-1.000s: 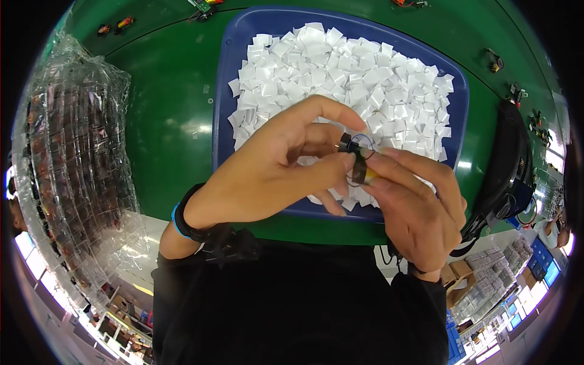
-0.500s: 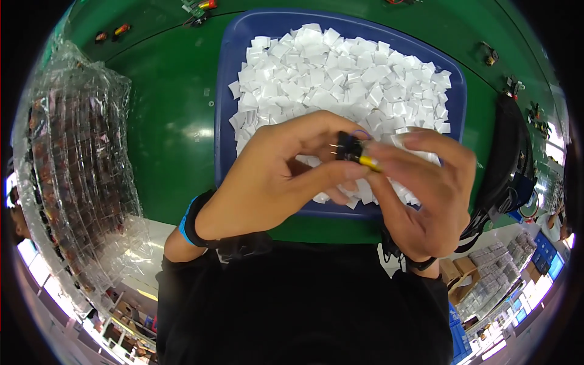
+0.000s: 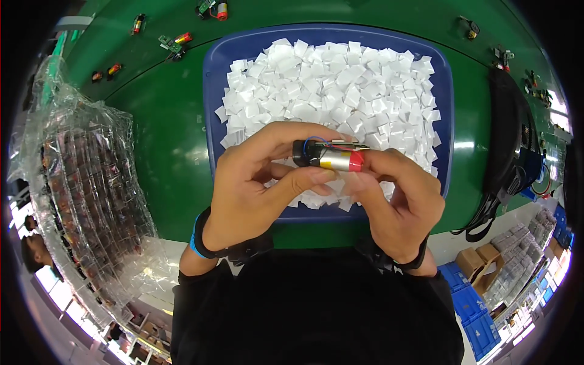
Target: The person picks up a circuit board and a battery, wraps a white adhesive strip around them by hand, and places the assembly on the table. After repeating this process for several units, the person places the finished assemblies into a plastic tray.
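Observation:
Between my two hands is a small battery assembly (image 3: 333, 159): a silver cylinder with a yellow mark and a red end, a black cap, thin red and blue wires and a narrow board along its far side. My left hand (image 3: 258, 176) grips the black-capped end between thumb and fingers. At the red end, my right hand (image 3: 404, 201) pinches with thumb and forefinger. A pale piece shows by the thumb tips; I cannot tell whether it is held. Just beyond and beneath my hands, a blue tray (image 3: 210, 79) holds a heap of small white paper pieces (image 3: 334, 82).
On the left stands a stack of clear plastic trays (image 3: 91, 194) in wrapping. Similar battery assemblies (image 3: 176, 44) lie along the far side of the green table (image 3: 164, 121). A black bag (image 3: 508, 134) rests at the right. Cardboard boxes (image 3: 480, 264) and blue crates (image 3: 468, 304) stand beyond, lower right.
The battery assembly has been turned lengthwise, so its silver side and red end now show. My right hand's fingers have closed on that end. The whole view has shifted slightly.

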`<state>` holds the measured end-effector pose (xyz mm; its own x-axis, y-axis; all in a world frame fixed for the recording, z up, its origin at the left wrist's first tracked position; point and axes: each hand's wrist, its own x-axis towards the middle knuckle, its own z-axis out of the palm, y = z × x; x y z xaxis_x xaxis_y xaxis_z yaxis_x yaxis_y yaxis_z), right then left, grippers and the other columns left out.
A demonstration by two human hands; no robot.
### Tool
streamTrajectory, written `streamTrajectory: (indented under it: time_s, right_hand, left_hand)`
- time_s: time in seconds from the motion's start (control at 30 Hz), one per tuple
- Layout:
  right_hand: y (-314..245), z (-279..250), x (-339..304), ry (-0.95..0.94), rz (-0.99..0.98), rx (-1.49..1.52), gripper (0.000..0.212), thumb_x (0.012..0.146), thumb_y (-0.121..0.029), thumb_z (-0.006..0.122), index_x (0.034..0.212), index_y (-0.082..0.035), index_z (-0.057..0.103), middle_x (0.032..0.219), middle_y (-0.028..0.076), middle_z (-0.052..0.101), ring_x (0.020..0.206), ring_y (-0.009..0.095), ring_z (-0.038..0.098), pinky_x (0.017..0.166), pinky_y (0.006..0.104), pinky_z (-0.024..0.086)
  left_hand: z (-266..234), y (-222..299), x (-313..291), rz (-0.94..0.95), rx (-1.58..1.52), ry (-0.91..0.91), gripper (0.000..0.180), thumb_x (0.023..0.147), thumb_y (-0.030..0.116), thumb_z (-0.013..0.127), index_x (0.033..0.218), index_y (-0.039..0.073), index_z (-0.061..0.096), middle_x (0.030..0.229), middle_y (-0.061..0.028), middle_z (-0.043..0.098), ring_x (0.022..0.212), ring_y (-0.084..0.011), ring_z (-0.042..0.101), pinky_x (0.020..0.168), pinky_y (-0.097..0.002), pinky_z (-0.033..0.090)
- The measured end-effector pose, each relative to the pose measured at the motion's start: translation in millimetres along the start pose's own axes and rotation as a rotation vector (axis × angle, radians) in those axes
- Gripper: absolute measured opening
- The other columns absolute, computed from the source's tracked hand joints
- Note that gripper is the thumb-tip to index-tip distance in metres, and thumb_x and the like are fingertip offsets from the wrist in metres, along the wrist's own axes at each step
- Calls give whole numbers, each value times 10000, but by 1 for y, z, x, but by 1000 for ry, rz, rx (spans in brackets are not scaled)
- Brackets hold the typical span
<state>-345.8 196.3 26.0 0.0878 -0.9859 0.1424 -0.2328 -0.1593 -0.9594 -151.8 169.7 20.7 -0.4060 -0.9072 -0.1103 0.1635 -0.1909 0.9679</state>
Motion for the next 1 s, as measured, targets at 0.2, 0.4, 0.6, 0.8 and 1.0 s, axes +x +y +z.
streamTrajectory:
  time_s: [0.2, 0.4, 0.6, 0.8, 1.0]
  right_hand:
    - [3, 1, -5, -37, 156, 259, 88, 907, -22, 695, 911, 54, 650, 721, 66, 653, 590, 81, 607, 521, 216, 455]
    - [3, 0, -10, -70, 381, 474, 124, 942, -62, 673, 875, 39, 648, 685, 30, 630, 573, 40, 576, 485, 198, 432]
    - [-1, 4, -5, -57, 348, 480, 144, 912, -96, 731, 862, 18, 658, 670, 27, 616, 554, 52, 565, 481, 194, 421]
    - [2, -2, 4, -86, -101, 154, 181, 798, -85, 835, 855, -19, 677, 654, 31, 609, 537, 84, 581, 475, 216, 422]
    - [-4, -3, -6, -57, -135, -65, 234, 714, 3, 850, 873, -3, 679, 802, 84, 670, 640, 156, 609, 576, 250, 437]
  left_hand:
    - [-3, -1, 1, 258, 447, -54, 418, 849, 19, 756, 1209, -93, 574, 1171, -262, 672, 1065, -308, 688, 894, -386, 577]
    - [1, -3, 2, 378, 592, -12, 359, 832, -33, 743, 1182, -9, 663, 1124, -147, 718, 945, -206, 724, 728, -266, 601]
    - [1, -5, -1, 337, 471, 19, 330, 862, -17, 731, 1178, -32, 636, 1096, -167, 713, 912, -213, 725, 715, -291, 611]
    - [-3, 8, -4, 14, -91, -33, 300, 940, 13, 649, 1215, -74, 567, 1094, -213, 690, 887, -248, 726, 701, -322, 626]
    - [-7, 7, 0, -142, -331, -129, 304, 1026, 122, 546, 1255, -75, 507, 1022, -203, 678, 877, -267, 726, 679, -344, 631]
